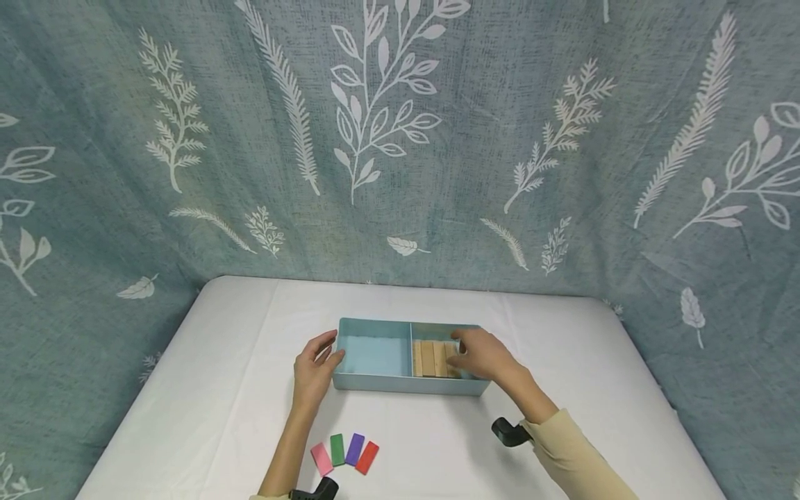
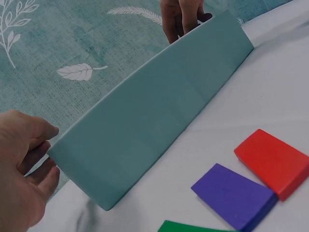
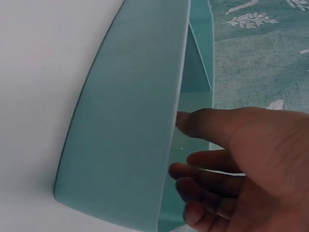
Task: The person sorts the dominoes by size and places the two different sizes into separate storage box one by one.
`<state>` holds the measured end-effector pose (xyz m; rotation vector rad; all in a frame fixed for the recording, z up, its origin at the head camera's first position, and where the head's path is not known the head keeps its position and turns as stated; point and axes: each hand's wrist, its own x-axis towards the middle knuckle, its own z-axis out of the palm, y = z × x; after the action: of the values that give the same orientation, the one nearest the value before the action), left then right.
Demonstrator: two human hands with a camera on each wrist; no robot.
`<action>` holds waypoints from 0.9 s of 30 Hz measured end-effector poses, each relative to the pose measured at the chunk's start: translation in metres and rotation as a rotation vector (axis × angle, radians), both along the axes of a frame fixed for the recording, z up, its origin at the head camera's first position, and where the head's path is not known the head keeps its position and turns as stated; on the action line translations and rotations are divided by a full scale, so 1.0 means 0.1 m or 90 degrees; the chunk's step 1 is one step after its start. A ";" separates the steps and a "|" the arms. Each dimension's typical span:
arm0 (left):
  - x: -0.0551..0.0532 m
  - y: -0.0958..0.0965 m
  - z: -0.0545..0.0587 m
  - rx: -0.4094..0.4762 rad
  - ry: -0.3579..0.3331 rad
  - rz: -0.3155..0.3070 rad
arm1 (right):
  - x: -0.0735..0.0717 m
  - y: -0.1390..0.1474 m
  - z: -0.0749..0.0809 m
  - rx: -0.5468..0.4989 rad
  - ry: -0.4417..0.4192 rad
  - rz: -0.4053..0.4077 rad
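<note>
A light blue box [image 1: 375, 382] with two compartments stands on the white table. Several plain wooden blocks [image 1: 434, 358] lie side by side in its right compartment; the left one shows only its bare floor. My right hand [image 1: 486, 354] reaches over the right end into that compartment, thumb and fingers apart around the rightmost block. In the right wrist view, nothing shows between its fingers; the front wall hides the blocks. At the box's left end, my left hand [image 1: 314, 368] rests with bent fingers, fingertips against the outer side.
In front of the box lie four-sided coloured blocks: pink [image 1: 321, 458], green [image 1: 337, 450], purple [image 1: 355, 449] and red [image 1: 367, 457]. A leaf-patterned curtain [image 1: 400, 173] hangs behind the table [image 1: 244, 389]. Dark wrist devices [image 1: 510, 432] sit on both arms.
</note>
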<state>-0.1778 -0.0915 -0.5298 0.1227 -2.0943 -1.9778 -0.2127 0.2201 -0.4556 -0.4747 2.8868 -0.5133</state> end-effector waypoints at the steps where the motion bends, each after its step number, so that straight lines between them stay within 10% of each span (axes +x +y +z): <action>1: 0.01 0.00 0.02 -0.004 0.002 0.001 | 0.00 0.01 0.01 -0.007 0.009 0.002; 15: 0.28 -0.01 0.43 -0.057 0.086 -0.009 | -0.03 0.18 0.04 -0.102 0.177 -0.068; 22: 0.52 -0.03 0.67 -0.106 0.212 -0.019 | -0.05 0.29 -0.02 -0.153 0.268 -0.103; 27: 0.61 -0.10 0.54 -0.210 0.270 -0.022 | -0.06 0.37 -0.09 -0.188 0.286 -0.141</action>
<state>-0.1166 -0.1011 -0.4762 -0.3636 -2.0981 -1.4802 -0.2187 0.2567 -0.4641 -0.3465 3.3296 -0.9938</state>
